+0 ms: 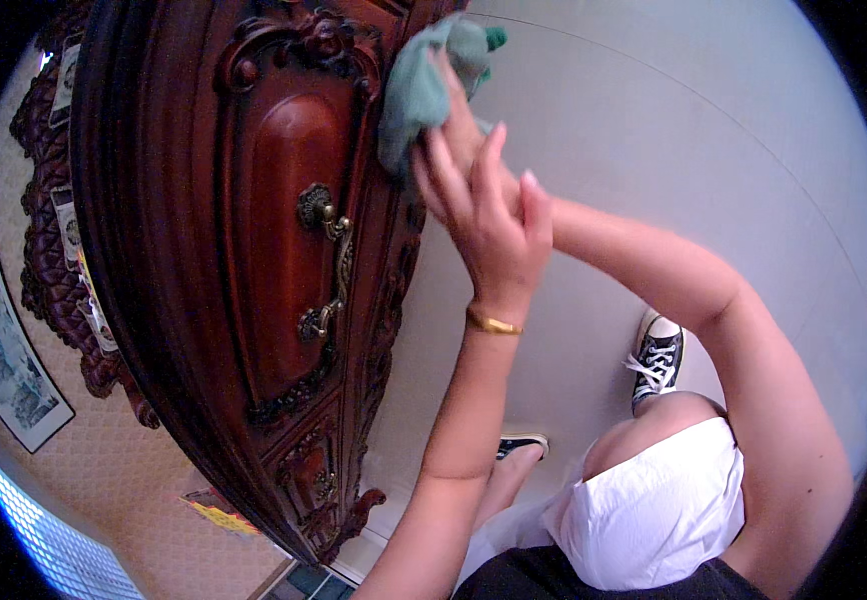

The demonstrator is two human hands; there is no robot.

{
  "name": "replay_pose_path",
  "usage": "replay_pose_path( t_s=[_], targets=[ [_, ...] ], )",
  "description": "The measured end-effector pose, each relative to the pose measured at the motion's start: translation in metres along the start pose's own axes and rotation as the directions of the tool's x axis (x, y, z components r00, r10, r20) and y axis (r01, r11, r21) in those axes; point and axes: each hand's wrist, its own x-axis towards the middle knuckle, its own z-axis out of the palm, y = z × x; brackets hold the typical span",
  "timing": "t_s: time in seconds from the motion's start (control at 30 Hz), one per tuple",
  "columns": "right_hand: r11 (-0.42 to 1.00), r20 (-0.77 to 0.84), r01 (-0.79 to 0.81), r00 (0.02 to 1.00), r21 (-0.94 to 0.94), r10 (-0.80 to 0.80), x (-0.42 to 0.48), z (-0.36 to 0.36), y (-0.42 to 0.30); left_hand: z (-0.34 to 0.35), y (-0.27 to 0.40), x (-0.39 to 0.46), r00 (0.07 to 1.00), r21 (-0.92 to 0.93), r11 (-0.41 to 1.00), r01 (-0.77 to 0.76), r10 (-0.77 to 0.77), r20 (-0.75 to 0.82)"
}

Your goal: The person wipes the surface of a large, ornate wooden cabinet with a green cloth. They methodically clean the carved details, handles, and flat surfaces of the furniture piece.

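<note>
A pale green cloth (426,82), blurred, is in my right hand (471,135) against the carved edge of a dark red wooden cabinet (205,225). One finger of that hand lies over the cloth; the others are partly hidden. Across the back of my right hand and wrist lies my left hand (493,225), its fingers spread, with a gold bracelet (495,324) at the wrist. Left of both hands, an ornate metal handle (342,262) is fixed to a raised front panel of the cabinet.
Carved trim sticks out along the cabinet front, and a curled foot (368,510) meets the pale floor (591,150). My legs and black sneakers (658,352) are at lower right. A framed picture (2,330) hangs on the patterned wall at left.
</note>
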Motion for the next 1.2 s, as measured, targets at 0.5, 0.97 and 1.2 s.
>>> replay_pose_path(
  t_s=[0.5,0.97,1.2],
  targets=[
    [0.801,0.844,0.590,0.375,0.103,-0.384,-0.135,-0.016,-0.008,-0.028,0.007,-0.156,0.740,-0.235,0.706,0.668,-0.663,0.115],
    [0.954,0.311,0.192,0.943,-0.229,-0.115,-0.043,-0.027,0.015,0.006,-0.009,-0.046,0.964,-0.115,0.961,0.252,-0.238,0.117],
    [0.962,0.158,-0.230,0.955,-0.146,0.252,-0.109,-0.013,0.003,-0.003,0.004,-0.062,0.925,0.150,0.939,0.310,-0.335,0.179]
  ],
)
